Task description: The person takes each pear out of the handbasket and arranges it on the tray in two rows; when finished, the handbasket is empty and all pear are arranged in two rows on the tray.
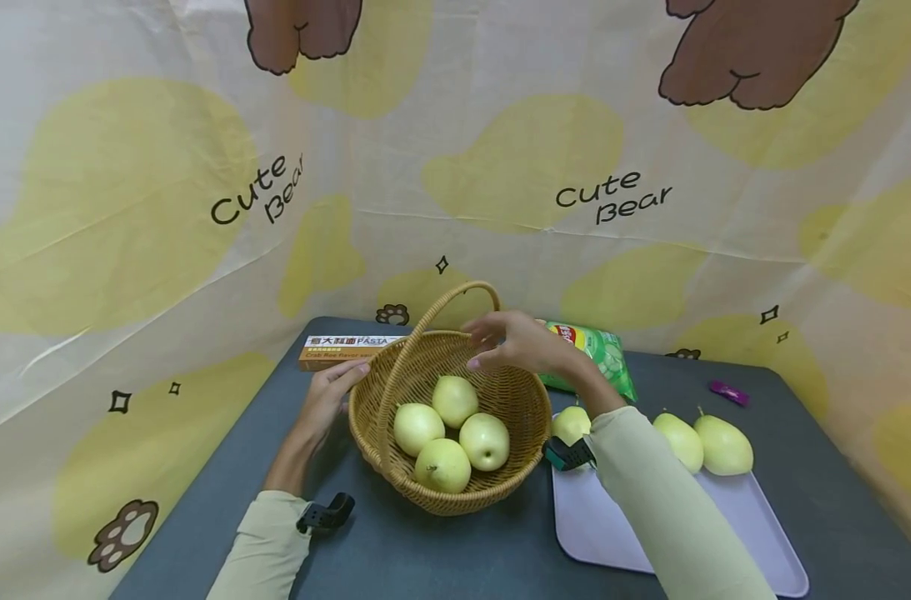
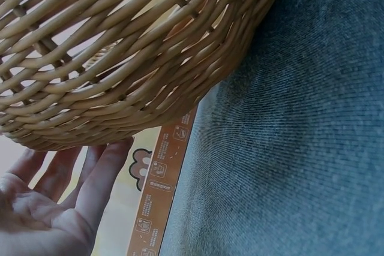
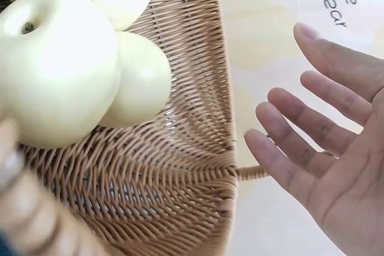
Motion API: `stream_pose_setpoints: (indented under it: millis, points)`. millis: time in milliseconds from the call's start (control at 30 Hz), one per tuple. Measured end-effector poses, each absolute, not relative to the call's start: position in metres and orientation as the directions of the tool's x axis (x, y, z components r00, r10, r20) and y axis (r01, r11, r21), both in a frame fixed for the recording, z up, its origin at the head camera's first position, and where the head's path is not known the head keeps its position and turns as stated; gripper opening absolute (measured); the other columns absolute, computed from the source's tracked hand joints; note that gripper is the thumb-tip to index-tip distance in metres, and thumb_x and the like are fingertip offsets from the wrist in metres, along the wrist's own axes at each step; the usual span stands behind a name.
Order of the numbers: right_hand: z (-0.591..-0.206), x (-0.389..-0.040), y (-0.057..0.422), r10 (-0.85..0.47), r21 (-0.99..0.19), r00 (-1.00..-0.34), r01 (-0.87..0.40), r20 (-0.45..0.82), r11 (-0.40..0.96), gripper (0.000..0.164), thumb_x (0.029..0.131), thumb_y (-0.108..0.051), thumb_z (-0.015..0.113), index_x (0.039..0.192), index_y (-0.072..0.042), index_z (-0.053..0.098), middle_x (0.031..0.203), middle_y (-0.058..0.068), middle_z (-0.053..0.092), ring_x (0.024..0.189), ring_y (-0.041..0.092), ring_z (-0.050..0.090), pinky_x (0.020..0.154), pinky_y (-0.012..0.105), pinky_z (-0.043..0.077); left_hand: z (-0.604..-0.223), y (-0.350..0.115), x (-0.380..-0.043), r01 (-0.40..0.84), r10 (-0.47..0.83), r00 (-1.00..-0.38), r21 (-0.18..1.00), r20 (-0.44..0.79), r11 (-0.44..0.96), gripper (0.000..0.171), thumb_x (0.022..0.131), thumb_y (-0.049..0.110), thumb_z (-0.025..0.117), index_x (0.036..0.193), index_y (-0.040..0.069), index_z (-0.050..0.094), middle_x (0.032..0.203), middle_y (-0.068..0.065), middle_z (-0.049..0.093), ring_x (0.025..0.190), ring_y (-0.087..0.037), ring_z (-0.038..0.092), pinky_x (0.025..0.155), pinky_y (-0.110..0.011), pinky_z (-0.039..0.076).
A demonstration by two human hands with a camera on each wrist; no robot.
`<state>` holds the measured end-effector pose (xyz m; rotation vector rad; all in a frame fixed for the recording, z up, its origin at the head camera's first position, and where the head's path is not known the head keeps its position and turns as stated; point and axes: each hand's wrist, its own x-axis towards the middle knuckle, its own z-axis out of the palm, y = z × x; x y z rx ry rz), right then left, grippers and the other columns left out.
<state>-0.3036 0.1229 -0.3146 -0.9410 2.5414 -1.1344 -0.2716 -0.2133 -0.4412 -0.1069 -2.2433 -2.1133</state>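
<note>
A woven wicker basket [image 1: 530, 400] with an arched handle [image 1: 391, 392] stands in the middle of the table, tilted toward me. Several pale yellow-green pears [image 1: 485, 442] lie together inside it. My left hand [image 1: 327, 400] touches the basket's left rim; in the left wrist view its fingers [image 2: 102, 178] reach straight up to the woven wall. Over the basket's far right rim hovers my right hand [image 1: 518, 342], fingers loosely spread and holding nothing. The right wrist view shows its bare palm [image 3: 354, 184] beside the rim, with the pears [image 3: 60, 70] at left.
On the right, a pale purple tray [image 1: 598, 533] holds three pears [image 1: 725, 446], partly behind my right forearm. A green chip bag [image 1: 605, 358] lies behind it. A pasta box [image 1: 335, 354] sits at the back left, and a small purple packet [image 1: 728, 392] at the far right.
</note>
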Motion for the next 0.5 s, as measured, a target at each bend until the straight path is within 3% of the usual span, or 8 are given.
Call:
stream_pose_setpoints:
  millis: [267,500]
  points:
    - [-0.321,-0.32,0.111,-0.672,-0.751,-0.74,-0.428,-0.028,0.503,0.066,0.094,-0.022,0.083,0.15,-0.001,0.056,0.141,0.024,0.064,0.128,0.039,0.065,0.104,0.043,0.059,-0.441,-0.214,-0.272,0.086,0.004,-0.996,0.995,0.086,0.055,0.052,0.109,0.032,0.061,0.146,-0.005,0.06,0.145,-0.029,0.06,0.097,-0.003,0.072,0.075,-0.029,0.066]
    - [-0.327,-0.331,0.106,-0.663,-0.755,-0.741,-0.376,-0.103,0.538,0.068,0.094,-0.024,0.083,0.152,-0.004,0.055,0.143,0.021,0.064,0.131,0.034,0.062,0.11,0.046,0.054,-0.44,-0.214,-0.272,0.081,0.003,-0.997,0.995,0.081,0.049,0.053,0.109,0.032,0.062,0.146,-0.005,0.06,0.145,-0.026,0.061,0.098,-0.004,0.072,0.077,-0.029,0.066]
